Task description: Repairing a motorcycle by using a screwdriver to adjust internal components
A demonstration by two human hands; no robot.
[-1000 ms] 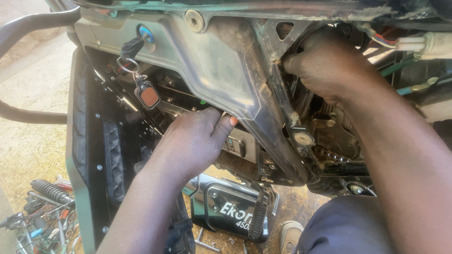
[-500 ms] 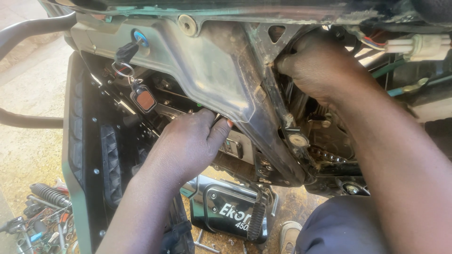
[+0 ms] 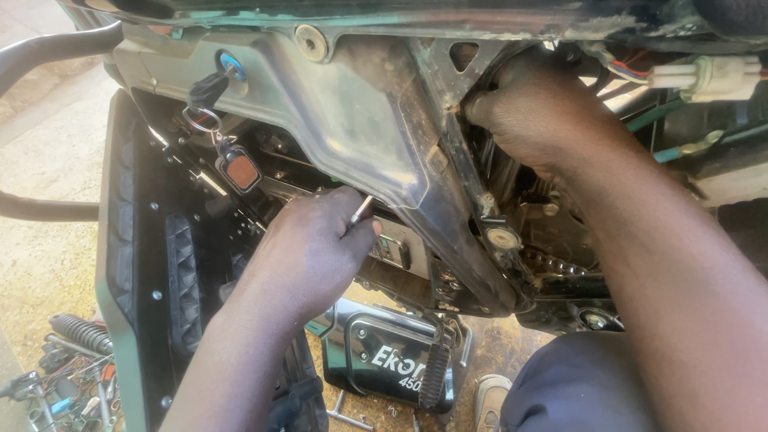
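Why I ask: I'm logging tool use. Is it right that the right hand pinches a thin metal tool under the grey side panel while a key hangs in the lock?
Not quite. In the head view the left hand pinches the thin metal tool; the right hand reaches into the frame. The grey side panel and the key hanging in the lock are right.

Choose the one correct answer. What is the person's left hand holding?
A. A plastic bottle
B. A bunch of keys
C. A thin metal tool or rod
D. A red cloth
C: the left hand is closed around a thin metal tool, whose silver tip sticks out above the thumb, beside the grey side panel.
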